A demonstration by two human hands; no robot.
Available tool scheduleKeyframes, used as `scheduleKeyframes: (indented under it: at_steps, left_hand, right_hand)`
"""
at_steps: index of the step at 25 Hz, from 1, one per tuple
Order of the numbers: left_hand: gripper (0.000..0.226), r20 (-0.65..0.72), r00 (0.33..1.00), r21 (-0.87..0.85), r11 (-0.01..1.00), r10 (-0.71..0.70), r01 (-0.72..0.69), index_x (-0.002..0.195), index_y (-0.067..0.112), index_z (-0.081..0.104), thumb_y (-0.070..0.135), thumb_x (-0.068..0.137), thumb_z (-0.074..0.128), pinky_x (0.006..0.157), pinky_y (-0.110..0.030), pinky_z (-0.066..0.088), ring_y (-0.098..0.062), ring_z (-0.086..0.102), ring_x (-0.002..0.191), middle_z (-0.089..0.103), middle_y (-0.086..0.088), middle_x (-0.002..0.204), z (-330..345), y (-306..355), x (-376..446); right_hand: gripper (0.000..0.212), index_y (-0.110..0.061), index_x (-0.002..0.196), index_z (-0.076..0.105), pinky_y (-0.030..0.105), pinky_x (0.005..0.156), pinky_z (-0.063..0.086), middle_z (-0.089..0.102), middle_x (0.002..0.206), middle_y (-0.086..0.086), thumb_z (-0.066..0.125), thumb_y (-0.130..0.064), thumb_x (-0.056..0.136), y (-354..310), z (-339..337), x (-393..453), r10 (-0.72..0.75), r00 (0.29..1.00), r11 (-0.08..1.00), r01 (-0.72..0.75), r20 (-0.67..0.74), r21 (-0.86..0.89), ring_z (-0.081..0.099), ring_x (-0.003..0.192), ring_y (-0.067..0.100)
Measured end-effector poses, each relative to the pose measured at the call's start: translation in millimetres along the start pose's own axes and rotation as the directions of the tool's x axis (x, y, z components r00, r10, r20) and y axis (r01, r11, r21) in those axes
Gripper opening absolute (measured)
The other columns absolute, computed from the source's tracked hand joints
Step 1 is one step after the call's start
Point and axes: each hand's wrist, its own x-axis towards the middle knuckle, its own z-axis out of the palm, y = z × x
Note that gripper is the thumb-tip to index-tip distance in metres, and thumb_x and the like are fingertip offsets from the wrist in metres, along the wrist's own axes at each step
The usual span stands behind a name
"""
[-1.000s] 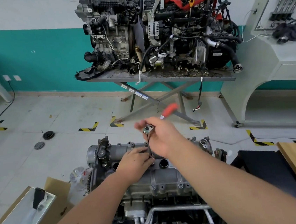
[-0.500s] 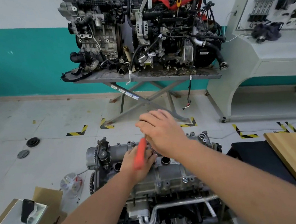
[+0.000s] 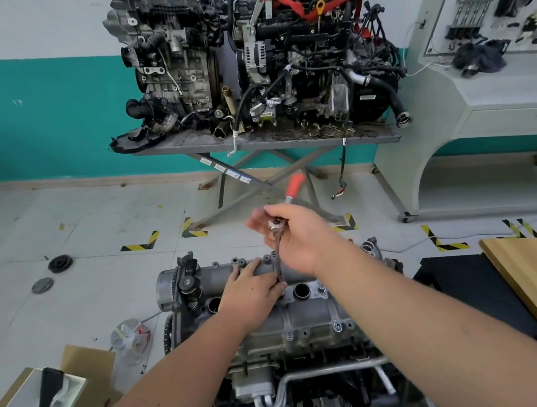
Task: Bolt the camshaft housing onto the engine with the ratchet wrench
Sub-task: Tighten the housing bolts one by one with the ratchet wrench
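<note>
Currently the right hand [image 3: 297, 233] grips the ratchet wrench [image 3: 277, 225] at its head, fingers curled round it, with the red handle [image 3: 295, 184] pointing up and away. A long extension bar [image 3: 279, 262] drops from the head to the camshaft housing [image 3: 305, 318], which sits on the engine [image 3: 297, 359] directly below. The left hand [image 3: 250, 296] rests on the housing and pinches the foot of the bar; the socket and bolt are hidden beneath its fingers.

Risks, as judged:
- Bar leans slightly. If off-axis on the bolt, the socket could cam off and round the head, or cross-thread the bolt.
- Left fingers sit right at the joint; a slip would likely nip them.
- Open plug well [image 3: 301, 291] just beside: a loose bolt could fall in.
- Seating cannot be confirmed from this view.
</note>
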Motion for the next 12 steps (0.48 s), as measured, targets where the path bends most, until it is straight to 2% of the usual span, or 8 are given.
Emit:
scheduleKeyframes:
  at_steps: [2,3,5,6,7,9,10,12]
  left_hand:
    - [0.039,0.023,1.0,0.015,1.0,0.003,-0.004,0.116,0.035,0.063,0.052,0.103,0.03,0.121,-0.046,0.007,-0.011,0.008,0.151,0.051,0.007,0.146,0.7,-1.7,0.0]
    - [0.041,0.036,0.999,0.04,0.999,0.014,-0.015,0.117,0.035,0.062,0.052,0.103,0.028,0.121,-0.046,0.008,-0.012,0.007,0.151,0.051,0.008,0.145,1.1,-2.0,0.4]
    - [0.041,0.026,0.999,0.048,0.999,0.018,-0.02,0.117,0.033,0.063,0.051,0.104,0.028,0.121,-0.046,0.01,-0.012,0.008,0.151,0.05,0.009,0.145,2.0,-2.0,0.7]
    - [0.041,0.002,1.0,0.039,0.999,0.017,-0.017,0.117,0.033,0.064,0.05,0.104,0.029,0.12,-0.045,0.012,-0.011,0.011,0.151,0.05,0.008,0.146,0.9,-1.8,0.2]
    - [0.04,-0.021,1.0,0.045,0.999,0.022,-0.021,0.118,0.032,0.064,0.049,0.104,0.031,0.12,-0.044,0.013,-0.011,0.013,0.15,0.049,0.007,0.146,0.3,-1.4,-0.4]
    - [0.039,-0.047,0.998,0.088,0.996,0.038,-0.034,0.13,0.027,0.058,0.046,0.104,0.035,0.121,-0.044,0.014,-0.014,0.016,0.149,0.046,0.007,0.148,0.8,-0.4,-0.8]
    - [0.042,-0.057,0.998,0.082,0.996,0.036,-0.032,0.137,0.024,0.053,0.045,0.104,0.037,0.121,-0.044,0.015,-0.017,0.017,0.149,0.044,0.007,0.149,1.2,0.1,-0.9]
    - [0.04,-0.053,0.998,0.017,1.0,0.016,-0.015,0.133,0.028,0.056,0.047,0.104,0.035,0.121,-0.042,0.015,-0.018,0.02,0.148,0.044,0.009,0.146,-0.1,0.7,-1.3]
  right_hand:
    - [0.029,-0.021,0.074,0.05,0.03,0.074,0.04,0.072,0.079,-0.003,0.051,-0.008,0.1,15.0,-9.1,2.9,-0.135,0.99,0.976,0.129,0.026,0.174,0.069,0.089,0.016]
    - [0.028,-0.024,0.075,0.055,0.028,0.075,0.043,0.073,0.085,-0.005,0.053,-0.014,0.101,22.2,-11.9,2.5,-0.223,0.974,0.967,0.215,0.048,0.14,0.066,0.094,0.017]
    - [0.02,-0.04,0.095,0.071,0.024,0.086,0.05,0.072,0.103,-0.02,0.054,-0.031,0.102,36.3,-18.5,1.9,-0.42,0.903,0.869,0.429,0.092,-0.246,0.063,0.107,0.005]
    - [0.021,-0.045,0.108,0.071,0.022,0.094,0.049,0.069,0.114,-0.024,0.055,-0.033,0.101,41.3,-22.2,2.7,-0.552,0.82,0.695,0.552,0.15,-0.46,0.059,0.115,-0.002]
    - [0.024,-0.037,0.117,0.071,0.023,0.101,0.047,0.065,0.126,-0.02,0.058,-0.026,0.099,43.1,-25.8,6.2,-0.688,0.684,0.45,0.664,0.241,-0.597,0.055,0.122,0.001]
    - [0.028,-0.014,0.112,0.075,0.037,0.102,0.047,0.063,0.134,0.003,0.066,-0.001,0.09,35.7,-28.5,16.4,-0.753,0.447,-0.03,0.71,0.483,-0.703,0.055,0.123,0.025]
    - [0.03,-0.008,0.109,0.075,0.044,0.097,0.049,0.066,0.129,0.009,0.068,0.006,0.083,29.7,-28.1,17.9,-0.69,0.411,-0.208,0.675,0.595,-0.708,0.058,0.117,0.033]
    - [0.028,-0.007,0.113,0.071,0.048,0.089,0.05,0.068,0.112,0.011,0.066,-0.004,0.085,18.4,-27.1,15.6,-0.529,0.439,-0.494,0.536,0.726,-0.684,0.06,0.104,0.035]
